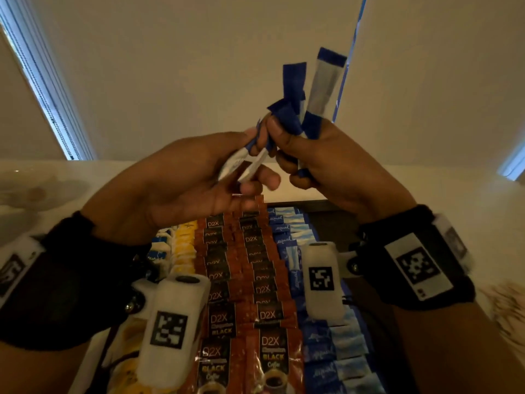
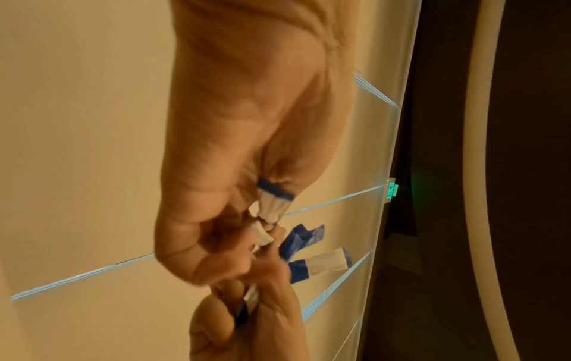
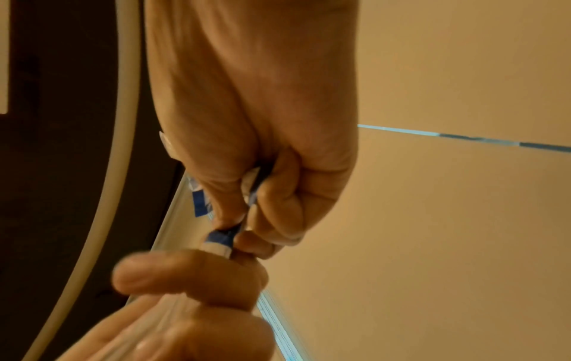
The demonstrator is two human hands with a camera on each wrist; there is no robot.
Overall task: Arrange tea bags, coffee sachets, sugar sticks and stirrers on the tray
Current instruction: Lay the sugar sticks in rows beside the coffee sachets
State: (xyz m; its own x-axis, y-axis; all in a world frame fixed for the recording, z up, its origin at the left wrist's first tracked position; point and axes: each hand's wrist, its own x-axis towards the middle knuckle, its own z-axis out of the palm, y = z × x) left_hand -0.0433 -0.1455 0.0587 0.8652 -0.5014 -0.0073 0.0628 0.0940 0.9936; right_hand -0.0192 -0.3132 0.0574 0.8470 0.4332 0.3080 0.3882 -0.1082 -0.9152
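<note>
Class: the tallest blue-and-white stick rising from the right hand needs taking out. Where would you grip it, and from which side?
Grip the white middle of the tallest stick, coming from above. It stands nearly upright and fanned away from its neighbours, while its lower end is buried in the right hand.

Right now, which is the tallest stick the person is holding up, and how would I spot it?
Start at the right hand, raised above the tray. It grips a fan of blue-ended sugar sticks. The tallest stick is the rightmost: straight, pale in the middle, while its neighbours look bent and mostly blue.
</note>
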